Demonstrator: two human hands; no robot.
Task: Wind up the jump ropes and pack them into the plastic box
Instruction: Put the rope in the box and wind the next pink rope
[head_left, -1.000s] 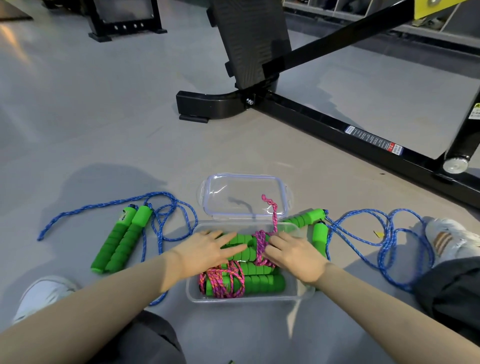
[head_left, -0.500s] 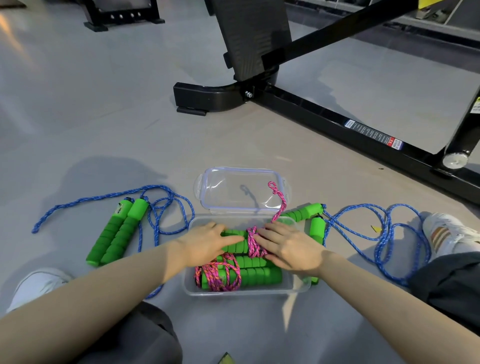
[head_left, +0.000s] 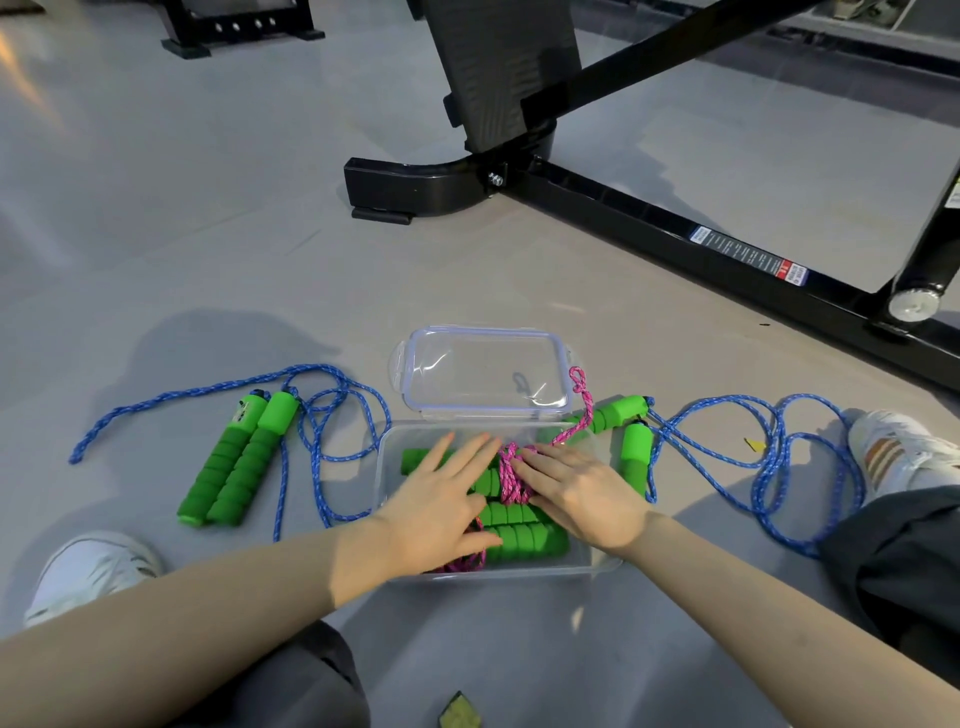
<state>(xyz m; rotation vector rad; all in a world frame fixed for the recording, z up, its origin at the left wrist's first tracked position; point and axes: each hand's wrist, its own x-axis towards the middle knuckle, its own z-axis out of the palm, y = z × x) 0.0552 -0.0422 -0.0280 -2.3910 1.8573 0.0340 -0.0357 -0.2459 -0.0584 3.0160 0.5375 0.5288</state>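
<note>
The pink braided jump rope (head_left: 511, 475), wound round green foam handles, is pressed down inside the clear rectangular plastic box (head_left: 387, 467) by the left hand (head_left: 441, 504) and right hand (head_left: 576, 493). Both are laid flat with fingers released and nothing grasped, probably to seat the bundle. Its tail is draped towards 1 o'clock over the clear plastic lid (head_left: 483, 364)

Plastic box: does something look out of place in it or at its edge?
Yes. A loose pink rope end sticks out over the far rim of the plastic box onto the clear lid; it may get caught when closing.
</note>
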